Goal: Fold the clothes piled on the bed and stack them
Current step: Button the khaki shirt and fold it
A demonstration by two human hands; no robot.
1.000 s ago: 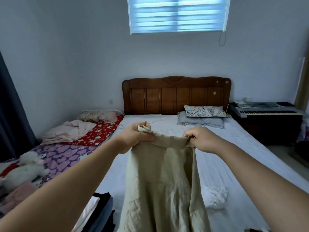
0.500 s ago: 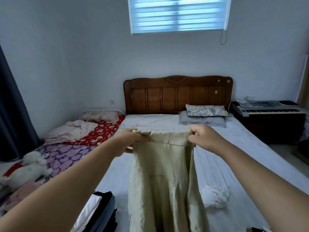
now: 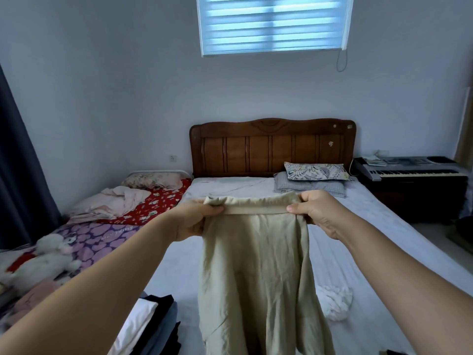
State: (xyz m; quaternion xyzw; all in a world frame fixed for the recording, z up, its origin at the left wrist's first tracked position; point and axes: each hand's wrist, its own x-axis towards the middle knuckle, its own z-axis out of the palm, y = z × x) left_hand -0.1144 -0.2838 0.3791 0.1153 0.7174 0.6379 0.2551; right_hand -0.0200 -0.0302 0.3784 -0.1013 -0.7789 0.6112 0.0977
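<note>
Aloft, beige garment [image 3: 258, 265] stretched between left hand [image 3: 195, 219] and right hand [image 3: 318, 213].

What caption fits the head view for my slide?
Both hands hold beige trousers up over the bed.

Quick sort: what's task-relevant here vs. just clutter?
Job: beige garment, gripped at the waistband by left hand and right hand; folded stack; crumpled white cloth; bed.
Lying about: pillows, keyboard, plush toy.
</note>
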